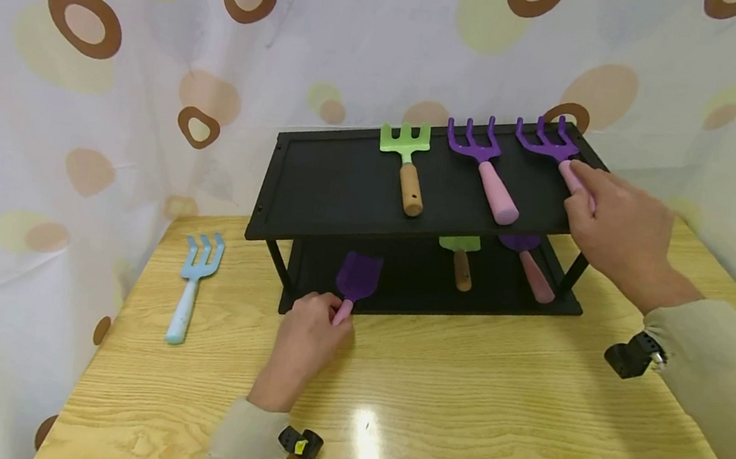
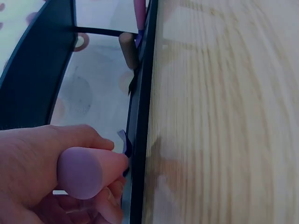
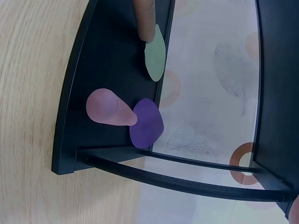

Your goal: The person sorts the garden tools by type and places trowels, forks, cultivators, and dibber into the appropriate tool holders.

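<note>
My left hand (image 1: 312, 334) grips the pink handle (image 2: 84, 172) of a purple garden trowel (image 1: 359, 276), whose blade lies over the lower shelf at its left part. On the top shelf's right end, my right hand (image 1: 624, 219) holds the pink handle of a purple hand rake (image 1: 547, 140). Left of it on that shelf lie another purple rake with a pink handle (image 1: 498, 193) and a green fork with a wooden handle (image 1: 410, 189). The lower shelf also bears a green-bladed tool with a wooden handle (image 1: 462, 270) and a purple trowel with a pink handle (image 3: 110, 108).
A black two-tier rack (image 1: 332, 187) stands at the back of the wooden table (image 1: 456, 409). A light blue hand rake (image 1: 187, 299) lies on the table left of it. Behind hangs a white curtain (image 1: 152, 80) with brown and beige dots.
</note>
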{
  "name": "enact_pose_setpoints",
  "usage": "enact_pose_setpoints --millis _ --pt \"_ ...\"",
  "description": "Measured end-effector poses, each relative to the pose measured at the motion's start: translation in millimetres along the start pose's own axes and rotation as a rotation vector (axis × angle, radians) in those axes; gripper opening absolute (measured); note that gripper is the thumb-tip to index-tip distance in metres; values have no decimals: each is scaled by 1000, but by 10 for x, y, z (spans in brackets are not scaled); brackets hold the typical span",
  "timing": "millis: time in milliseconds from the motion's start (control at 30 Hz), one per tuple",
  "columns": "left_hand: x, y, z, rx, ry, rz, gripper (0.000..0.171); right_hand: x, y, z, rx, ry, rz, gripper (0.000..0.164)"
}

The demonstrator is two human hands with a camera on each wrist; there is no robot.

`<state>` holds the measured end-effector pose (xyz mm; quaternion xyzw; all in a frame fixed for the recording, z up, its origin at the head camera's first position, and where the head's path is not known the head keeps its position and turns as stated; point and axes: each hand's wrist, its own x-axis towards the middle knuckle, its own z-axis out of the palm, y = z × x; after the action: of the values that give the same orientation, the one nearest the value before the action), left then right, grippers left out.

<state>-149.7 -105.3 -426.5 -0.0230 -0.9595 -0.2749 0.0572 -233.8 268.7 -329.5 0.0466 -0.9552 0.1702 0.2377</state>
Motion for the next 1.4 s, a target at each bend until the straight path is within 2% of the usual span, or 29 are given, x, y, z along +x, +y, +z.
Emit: enact_pose_setpoints --millis 167,367,467,633,867,1033,1200,1300,1400 --pt "46 79 43 20 10 -56 22 -12 -4 -4 -7 -1 -4 51" --pt "115 204 55 25 -23 -111 19 9 -21 -19 -3 15 -13 51" --pt "133 228 57 -20 -47 -160 33 21 -29 -16 2 -1 -5 51" --pt "135 200 55 -80 -70 -199 45 14 -32 -9 7 -6 1 52" --pt "102 101 -13 -114 -75 -191 42 23 -28 1 6 6 1 51" --pt "36 57 -146 -65 -88 -135 26 19 -31 -2 6 -1 7 51" --pt "-64 0 -289 7 -156 -24 14 13 -30 -5 5 7 3 51" --pt "-130 -16 -375 29 -247 86 12 10 -24 -6 5 2 2 51" --pt "-187 -10 -419 -10 -406 205 15 9 -14 -10 4 -8 7 51"
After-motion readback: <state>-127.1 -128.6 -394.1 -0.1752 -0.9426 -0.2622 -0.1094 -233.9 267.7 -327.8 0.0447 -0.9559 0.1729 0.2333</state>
